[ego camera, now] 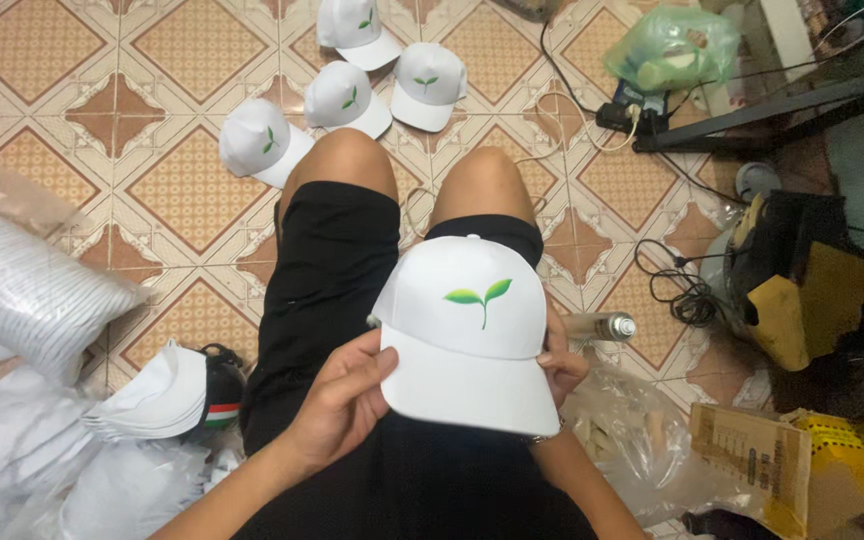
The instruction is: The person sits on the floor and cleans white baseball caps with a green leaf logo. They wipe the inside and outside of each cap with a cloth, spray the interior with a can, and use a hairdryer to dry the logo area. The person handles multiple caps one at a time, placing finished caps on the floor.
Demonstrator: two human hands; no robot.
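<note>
The white fabric baseball cap with a green two-leaf sprout printed on its front panel (467, 330) sits over my lap, crown away from me and brim toward me, held between both hands above my black shorts (337, 270). My left hand (337, 405) is curled partway closed, thumb on top of the brim's left edge and fingers tucked underneath, so it grips the brim itself. My right hand (560, 365) is mostly hidden behind the cap; I can see a few fingertips pressed against the right side of the crown and brim, so it has hold of the cap, though how tightly I cannot tell. As I judge it, four matching white caps with the same green sprout (347, 85) already lie laid out on the patterned tile floor (182, 190) just beyond my knees (those look finished), while a nested stack of plain white caps (152, 395) by my left thigh and a long stack in clear plastic wrap (22, 285) farther left seem to be waiting. A small silver spray can (602, 326) lies just beside my right hand.
</note>
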